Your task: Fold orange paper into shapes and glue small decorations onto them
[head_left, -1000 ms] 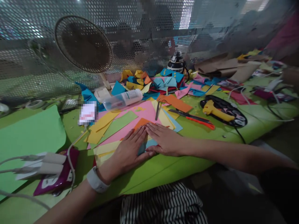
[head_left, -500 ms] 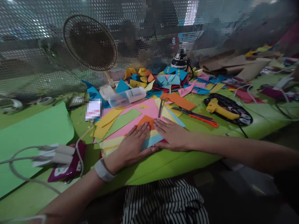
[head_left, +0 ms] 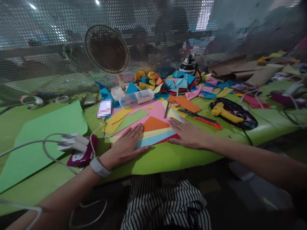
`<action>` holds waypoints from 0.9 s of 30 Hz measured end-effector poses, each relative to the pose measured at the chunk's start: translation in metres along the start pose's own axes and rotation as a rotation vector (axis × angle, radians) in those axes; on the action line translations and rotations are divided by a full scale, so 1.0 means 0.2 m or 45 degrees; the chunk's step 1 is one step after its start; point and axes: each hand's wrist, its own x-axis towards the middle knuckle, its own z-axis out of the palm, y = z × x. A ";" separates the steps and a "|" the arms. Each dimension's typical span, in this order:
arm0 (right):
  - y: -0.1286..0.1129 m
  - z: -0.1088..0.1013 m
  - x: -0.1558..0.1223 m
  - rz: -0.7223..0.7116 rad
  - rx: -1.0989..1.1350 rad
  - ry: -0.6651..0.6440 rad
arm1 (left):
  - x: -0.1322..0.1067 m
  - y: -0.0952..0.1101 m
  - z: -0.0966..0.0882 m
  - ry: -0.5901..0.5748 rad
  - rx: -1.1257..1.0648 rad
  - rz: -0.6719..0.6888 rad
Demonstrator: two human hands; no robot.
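My left hand lies flat, fingers stretched out, on the left side of a layered stack of coloured paper. On the stack's right side my right hand rests palm down, also open. Between them show an orange paper triangle, a pale yellow band, a light blue paper strip and a dark red edge at the front. Beneath and behind lies a pink sheet, with a green paper strip and yellow paper pieces on its left. A pair of tweezers, as it appears, lies beyond my right fingertips.
A cutter knife and a yellow glue gun on a black tray lie at right. A clear bottle, a fan and folded paper pieces stand behind. At left are a green sheet and a power strip with cables.
My hands have slid apart across the paper, the left to the left and the right to the right, uncovering more of the orange triangle and blue strip. The camera view has shifted slightly.
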 end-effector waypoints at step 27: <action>0.00 0.02 -0.03 -0.018 -0.030 0.043 | 0.06 0.17 0.04 0.092 -0.084 -0.298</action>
